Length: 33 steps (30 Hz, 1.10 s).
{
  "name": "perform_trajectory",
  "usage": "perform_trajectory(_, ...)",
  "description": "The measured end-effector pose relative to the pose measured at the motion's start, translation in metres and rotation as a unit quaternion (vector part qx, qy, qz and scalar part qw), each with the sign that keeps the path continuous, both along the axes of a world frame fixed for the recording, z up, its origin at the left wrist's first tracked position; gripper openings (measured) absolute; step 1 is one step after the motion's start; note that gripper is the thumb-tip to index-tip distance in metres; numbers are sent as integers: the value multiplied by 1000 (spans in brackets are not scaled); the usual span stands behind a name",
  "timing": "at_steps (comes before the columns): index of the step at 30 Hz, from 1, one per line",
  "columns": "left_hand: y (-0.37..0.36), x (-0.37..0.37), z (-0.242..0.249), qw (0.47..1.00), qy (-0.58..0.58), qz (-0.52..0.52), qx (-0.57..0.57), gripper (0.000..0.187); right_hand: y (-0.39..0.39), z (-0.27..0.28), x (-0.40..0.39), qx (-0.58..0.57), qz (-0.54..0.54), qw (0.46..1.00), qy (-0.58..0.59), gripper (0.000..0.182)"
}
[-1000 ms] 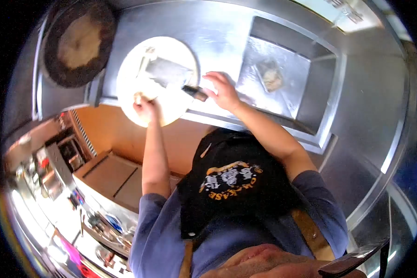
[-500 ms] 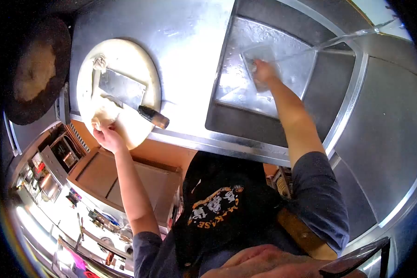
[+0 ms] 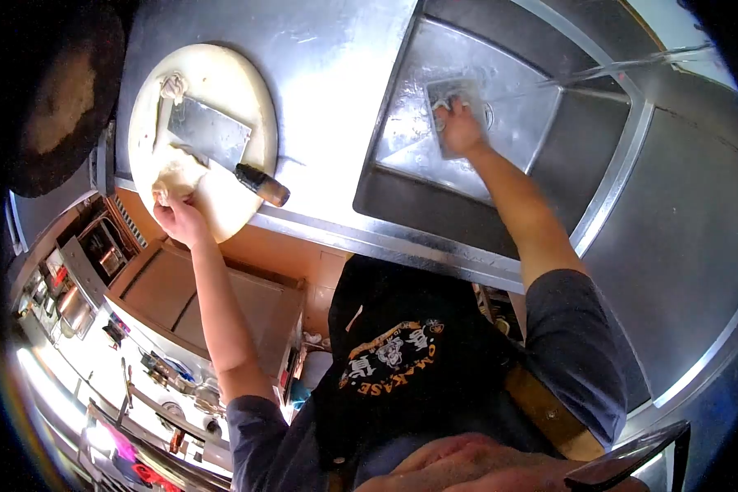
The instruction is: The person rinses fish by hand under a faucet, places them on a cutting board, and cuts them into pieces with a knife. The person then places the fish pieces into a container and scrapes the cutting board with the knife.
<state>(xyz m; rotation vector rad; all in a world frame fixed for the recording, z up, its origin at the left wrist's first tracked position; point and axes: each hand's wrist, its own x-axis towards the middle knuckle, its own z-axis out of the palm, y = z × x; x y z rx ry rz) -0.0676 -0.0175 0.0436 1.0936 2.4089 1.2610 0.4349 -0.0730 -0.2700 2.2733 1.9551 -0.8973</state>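
At the lower left of the round chopping board [image 3: 236, 90], my left hand [image 3: 180, 220] has its fingers closed on the near end of a pale, soft piece [image 3: 176, 172], perhaps raw meat. Beside that piece lies a cleaver [image 3: 209, 131], its dark handle [image 3: 262, 185] pointing to the board's right edge. A smaller pale clump [image 3: 173, 86] rests past the blade. Over in the sink [image 3: 410, 182], my right hand [image 3: 461, 129] reaches down into a clear rectangular container [image 3: 466, 86], fingers apart. Something whitish shows near its fingertips, too small to name.
A steel counter [image 3: 328, 98] lies between board and sink. A large dark wok [image 3: 66, 107] stands at the far left. A thin stream of water [image 3: 599, 72] crosses the sink's upper right. Below the counter's left part is a brown box-like unit [image 3: 164, 287].
My right hand's fingers have spread over the container, which has turned a little upright in view. My left hand stays on the pale piece. The whole view has shifted slightly.
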Motion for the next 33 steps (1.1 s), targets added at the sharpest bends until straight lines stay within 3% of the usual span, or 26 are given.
perform_trajectory(1,0,0,-1,1000,8,-8,17,33,11,39,17,5,97,994,41,36)
perform_trajectory(2,1,-1,-1,1000,10,-6,20,33,19,52,18,8,100,994,42,36)
perform_trajectory(4,0,-1,-1,999,20,-19,23,33,23,63,17,-138,113,984,4,35)
perform_trajectory(6,1,-1,0,999,6,-24,25,34,21,74,18,-95,117,988,18,37)
perform_trajectory(8,0,3,3,1000,21,-18,12,35,22,83,14,12,-85,992,94,38)
perform_trajectory(9,0,2,1,1000,20,-20,13,35,18,76,15,13,-88,992,93,38)
perform_trajectory(11,0,-2,-1,1000,-10,-5,3,36,0,56,11,-29,104,994,-15,50)
perform_trajectory(14,0,-3,-2,999,9,-25,29,36,27,84,-1,23,144,987,-68,59)
perform_trajectory(15,-1,-1,-1,999,11,-25,30,36,35,89,-3,-36,178,977,-111,66)
perform_trajectory(18,0,10,5,1000,-21,-8,13,36,33,77,-3,-113,235,952,-163,63)
perform_trajectory(19,1,17,8,1000,-14,-1,8,36,36,94,-5,-83,192,974,-84,61)
perform_trajectory(21,-1,5,3,999,-11,-22,27,35,38,40,9,-25,195,979,-53,49)
perform_trajectory(23,1,-5,-1,999,-13,-28,22,35,34,17,13,-63,111,992,-25,56)
perform_trajectory(26,-3,-8,-4,999,1,-41,26,35,39,25,20,40,50,997,43,55)
perform_trajectory(27,-5,-9,-2,999,-1,-36,14,36,47,56,20,-52,-95,980,170,55)
perform_trajectory(28,-4,-7,0,999,-6,-36,1,37,46,78,22,-140,-241,917,286,56)
perform_trajectory(29,2,-6,0,999,-16,-39,-4,37,41,29,39,15,-234,932,276,51)
perform_trajectory(31,-2,-5,-2,998,-36,-34,41,38,65,133,27,-10,-362,829,427,47)
perform_trajectory(32,-1,-4,1,998,-21,-43,34,39,81,197,10,27,-366,816,446,45)
perform_trajectory(33,-2,-3,3,999,-22,-43,21,39,98,226,5,38,-376,796,473,46)
